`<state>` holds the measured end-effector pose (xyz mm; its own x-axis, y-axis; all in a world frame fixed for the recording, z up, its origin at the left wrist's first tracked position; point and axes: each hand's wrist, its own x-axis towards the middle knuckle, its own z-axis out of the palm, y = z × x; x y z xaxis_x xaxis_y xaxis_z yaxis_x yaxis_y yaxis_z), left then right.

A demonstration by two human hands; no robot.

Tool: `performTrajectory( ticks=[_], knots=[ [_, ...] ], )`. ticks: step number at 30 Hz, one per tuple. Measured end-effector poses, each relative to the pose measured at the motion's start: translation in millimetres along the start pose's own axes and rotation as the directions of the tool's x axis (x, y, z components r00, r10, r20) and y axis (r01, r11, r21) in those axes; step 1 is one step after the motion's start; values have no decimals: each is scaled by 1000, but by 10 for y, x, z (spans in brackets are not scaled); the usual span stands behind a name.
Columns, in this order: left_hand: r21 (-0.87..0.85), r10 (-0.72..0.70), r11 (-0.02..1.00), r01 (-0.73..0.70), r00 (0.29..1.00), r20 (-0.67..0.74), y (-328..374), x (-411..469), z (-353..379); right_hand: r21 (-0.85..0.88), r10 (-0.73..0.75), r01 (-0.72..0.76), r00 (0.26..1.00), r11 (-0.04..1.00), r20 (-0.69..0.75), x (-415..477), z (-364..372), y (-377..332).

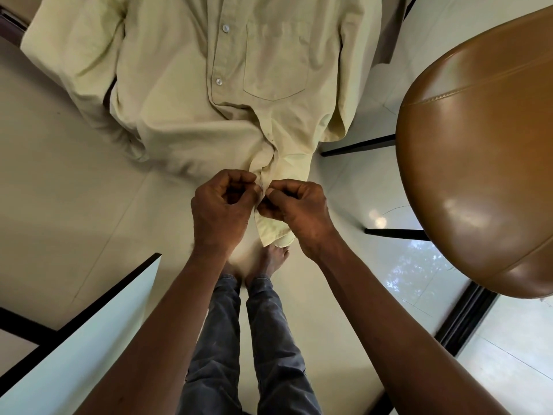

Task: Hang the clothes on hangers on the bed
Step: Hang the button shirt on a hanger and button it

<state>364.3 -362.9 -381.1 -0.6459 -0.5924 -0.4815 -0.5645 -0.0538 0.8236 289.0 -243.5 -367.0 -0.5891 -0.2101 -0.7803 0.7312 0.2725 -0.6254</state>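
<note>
A pale yellow-green button-up shirt (185, 85) hangs in front of me, with a chest pocket and white buttons down its placket. Its lower front ends meet at the middle of the view. My left hand (223, 211) pinches the left edge of the shirt front at its bottom. My right hand (299, 214) pinches the right edge, and the two sets of fingertips touch at one spot on the placket. A flap of the shirt tail droops below my right hand. No hanger shows; the shirt's top is cut off by the frame.
A brown leather chair seat (484, 163) bulges in at the right, close to the shirt. A white panel with a dark edge (89, 319) stands at lower left. My legs in dark trousers (239, 339) and bare feet stand on the cream tiled floor (59, 190).
</note>
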Motion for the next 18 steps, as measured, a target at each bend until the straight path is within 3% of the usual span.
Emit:
performTrajectory(
  ticks=[7, 13, 18],
  knots=[
    [66, -73, 995, 69, 996, 57, -42, 49, -29, 10, -14, 14, 1000, 1000, 28, 8, -29, 47],
    [-148, -213, 956, 253, 946, 244, 45, 52, -85, -32, -34, 34, 999, 999, -23, 10, -47, 88],
    [12, -162, 987, 163, 968, 192, -11, 62, -98, -99, -70, 67, 997, 993, -33, 14, -6, 139]
  ],
)
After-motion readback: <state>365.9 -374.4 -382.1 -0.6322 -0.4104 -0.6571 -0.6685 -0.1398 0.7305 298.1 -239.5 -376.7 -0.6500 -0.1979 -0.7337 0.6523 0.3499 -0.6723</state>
